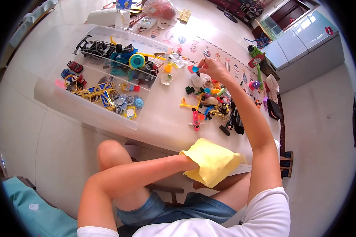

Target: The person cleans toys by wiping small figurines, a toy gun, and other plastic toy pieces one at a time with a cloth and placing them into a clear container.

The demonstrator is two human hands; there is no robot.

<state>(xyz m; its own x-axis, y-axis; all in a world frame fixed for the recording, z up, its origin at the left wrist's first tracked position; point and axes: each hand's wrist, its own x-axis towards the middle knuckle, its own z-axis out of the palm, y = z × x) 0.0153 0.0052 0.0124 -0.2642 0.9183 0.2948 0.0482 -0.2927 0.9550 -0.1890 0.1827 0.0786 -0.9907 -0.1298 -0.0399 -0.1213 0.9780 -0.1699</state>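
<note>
My left hand point(189, 162) is held above my lap with a yellow cloth point(213, 161) draped over it; its fingers are hidden under the cloth. My right hand point(213, 68) reaches across the table, fingertips pinched at a small round blue piece point(195, 68). A small red-orange piece point(190, 68) shows right beside the blue one. Below my right hand and forearm spreads a pile of mixed small toys point(213, 100), with a yellow stick piece point(190, 106) and a pink toy point(195, 120) at its near left side.
To the left stands a clear plastic bin point(103, 120) with compartments of toy parts, among them a red toy car point(75, 66). A water bottle point(123, 15) stands behind it. Crumpled foil point(178, 60) and a yellow toy point(168, 68) lie between bin and pile. A black box point(273, 109) sits at the right edge.
</note>
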